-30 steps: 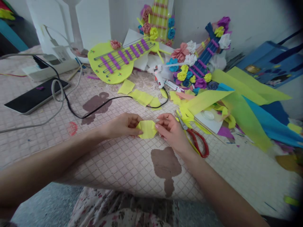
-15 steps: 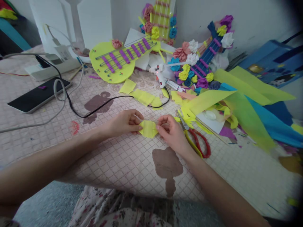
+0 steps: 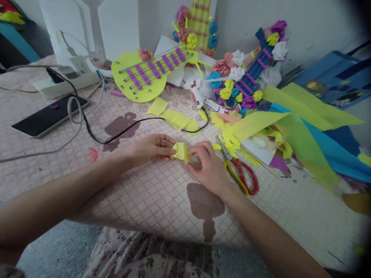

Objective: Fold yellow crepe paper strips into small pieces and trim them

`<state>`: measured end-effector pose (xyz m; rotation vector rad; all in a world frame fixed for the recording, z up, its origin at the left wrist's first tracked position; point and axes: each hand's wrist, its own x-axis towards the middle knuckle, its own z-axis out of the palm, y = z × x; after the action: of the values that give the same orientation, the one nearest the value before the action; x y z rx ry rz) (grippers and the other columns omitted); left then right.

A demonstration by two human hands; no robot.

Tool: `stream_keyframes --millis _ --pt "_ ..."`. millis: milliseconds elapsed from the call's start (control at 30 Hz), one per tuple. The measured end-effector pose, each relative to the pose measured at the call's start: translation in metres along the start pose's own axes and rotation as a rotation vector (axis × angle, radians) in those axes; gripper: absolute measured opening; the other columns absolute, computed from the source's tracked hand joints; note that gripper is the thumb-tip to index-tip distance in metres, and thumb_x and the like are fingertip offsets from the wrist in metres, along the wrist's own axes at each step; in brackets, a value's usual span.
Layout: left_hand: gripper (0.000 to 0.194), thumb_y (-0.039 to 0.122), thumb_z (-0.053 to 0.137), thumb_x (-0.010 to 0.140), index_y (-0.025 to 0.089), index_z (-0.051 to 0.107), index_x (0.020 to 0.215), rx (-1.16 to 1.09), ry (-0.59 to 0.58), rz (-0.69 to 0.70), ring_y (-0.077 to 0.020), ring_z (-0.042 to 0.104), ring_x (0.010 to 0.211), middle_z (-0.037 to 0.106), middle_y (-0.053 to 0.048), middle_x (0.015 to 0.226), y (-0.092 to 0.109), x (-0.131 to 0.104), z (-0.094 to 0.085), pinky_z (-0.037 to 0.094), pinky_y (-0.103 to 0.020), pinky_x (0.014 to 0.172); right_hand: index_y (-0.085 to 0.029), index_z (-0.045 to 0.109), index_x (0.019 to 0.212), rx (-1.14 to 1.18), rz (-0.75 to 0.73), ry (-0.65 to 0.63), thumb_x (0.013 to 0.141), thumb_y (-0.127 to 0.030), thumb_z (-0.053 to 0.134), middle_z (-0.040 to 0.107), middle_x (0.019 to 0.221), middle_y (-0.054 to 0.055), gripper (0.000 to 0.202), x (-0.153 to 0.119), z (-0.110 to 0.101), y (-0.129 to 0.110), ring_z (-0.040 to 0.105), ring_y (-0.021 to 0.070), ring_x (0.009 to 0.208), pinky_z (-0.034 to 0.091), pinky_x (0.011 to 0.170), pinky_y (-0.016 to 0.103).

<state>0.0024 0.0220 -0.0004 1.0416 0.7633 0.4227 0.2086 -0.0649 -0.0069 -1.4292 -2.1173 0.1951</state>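
Observation:
A small yellow paper piece (image 3: 182, 151), bent with a raised fold, is held just above the quilted cloth. My left hand (image 3: 153, 150) pinches its left edge between thumb and fingers. At its right edge is my right hand (image 3: 207, 164), fingers curled, thumb and index finger apart at the paper's side; whether they grip it is unclear. Behind my hands lie more yellow paper pieces (image 3: 176, 119). Scissors (image 3: 240, 175) with red and yellow handles lie right of my right hand.
A white glue gun (image 3: 197, 94) with a black cable (image 3: 121, 133) stands further back. Behind are a yellow paper guitar (image 3: 140, 77) and a blue one (image 3: 252, 79) with paper flowers. At left lies a black phone (image 3: 50, 116); at right, crepe paper strips (image 3: 307, 135).
The yellow piece has gone from spread flat between both hands to folded and tilted. My right hand has turned, its thumb now lower and its index finger lifted.

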Motion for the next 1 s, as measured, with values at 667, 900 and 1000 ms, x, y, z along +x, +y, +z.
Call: stream_keyframes --millis 667,900,1000 --pt "0.008 0.017 0.063 0.078 0.014 0.059 0.085 1.22 -0.074 0.678 -0.0184 0.054 0.089 0.058 -0.006 0.091 -0.001 -0.011 -0.001 0.044 -0.031 0.08 -0.019 0.058 0.095 -0.103 -0.098 -0.203 0.091 -0.017 0.046 0.056 0.099 0.007 0.013 -0.005 -0.004 0.0 0.057 0.0168 0.081 0.046 0.062 0.027" --pt "0.013 0.017 0.064 0.078 0.016 0.057 0.09 1.283 -0.009 0.772 -0.0207 0.054 0.095 0.058 -0.007 0.097 -0.007 -0.006 0.001 0.043 -0.035 0.085 -0.021 0.056 0.089 0.094 -0.021 -0.161 0.092 -0.016 0.044 0.057 0.093 0.005 0.013 -0.005 -0.002 0.008 0.057 0.0169 0.085 0.047 0.07 0.029" --pt "0.009 0.017 0.061 0.082 0.016 0.057 0.09 1.36 0.033 0.822 -0.0212 0.054 0.096 0.06 -0.007 0.099 -0.01 -0.006 0.002 0.042 -0.036 0.087 -0.021 0.056 0.088 0.105 0.008 -0.17 0.091 -0.014 0.045 0.057 0.092 0.005 0.013 -0.004 -0.003 0.009 0.057 0.0178 0.086 0.047 0.072 0.031"
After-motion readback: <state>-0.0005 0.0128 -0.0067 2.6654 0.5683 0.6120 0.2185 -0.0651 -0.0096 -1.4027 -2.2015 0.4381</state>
